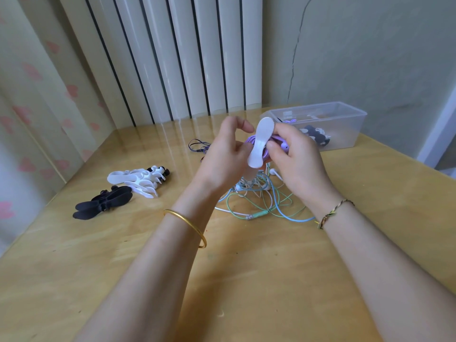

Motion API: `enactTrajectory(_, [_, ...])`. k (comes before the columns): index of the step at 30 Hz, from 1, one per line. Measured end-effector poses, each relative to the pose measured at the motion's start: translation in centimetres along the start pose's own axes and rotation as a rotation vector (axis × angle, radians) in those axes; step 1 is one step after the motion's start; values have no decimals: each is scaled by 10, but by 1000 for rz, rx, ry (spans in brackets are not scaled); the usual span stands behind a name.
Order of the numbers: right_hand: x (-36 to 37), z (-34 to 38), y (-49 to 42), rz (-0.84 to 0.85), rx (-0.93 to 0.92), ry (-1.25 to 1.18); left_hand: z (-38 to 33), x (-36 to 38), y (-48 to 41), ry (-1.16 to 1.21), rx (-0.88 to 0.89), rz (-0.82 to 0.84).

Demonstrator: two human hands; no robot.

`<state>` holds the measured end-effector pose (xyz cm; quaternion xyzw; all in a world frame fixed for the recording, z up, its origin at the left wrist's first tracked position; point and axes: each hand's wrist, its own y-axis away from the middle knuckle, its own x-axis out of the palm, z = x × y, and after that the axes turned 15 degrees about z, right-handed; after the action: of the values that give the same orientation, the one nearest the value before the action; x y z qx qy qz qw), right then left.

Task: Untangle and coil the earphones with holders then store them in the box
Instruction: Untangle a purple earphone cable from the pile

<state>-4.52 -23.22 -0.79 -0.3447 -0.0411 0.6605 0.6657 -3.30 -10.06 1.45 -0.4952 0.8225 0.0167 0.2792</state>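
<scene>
Above the table's middle, both hands hold a coil of purple earphones (280, 141) with a white holder (261, 141) laid across it. My right hand (293, 159) grips the coil and pinches the holder's waist. My left hand (228, 151) holds the coil's left side, its thumb and forefinger raised apart above it. A tangle of green, blue and white earphones (259, 196) lies on the table below. The clear plastic box (345, 124) stands at the back right with coiled earphones in dark holders inside.
White holders (134, 180) and black holders (103, 202) lie in two heaps on the left of the wooden table (246, 267). A dark earphone cable (199, 145) lies behind my left hand. A white radiator and a wall close off the back.
</scene>
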Motion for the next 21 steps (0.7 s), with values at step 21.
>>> enactTrajectory(21, [0,6,-2,-244,300,-850,6,6,-10,418,-193,-238])
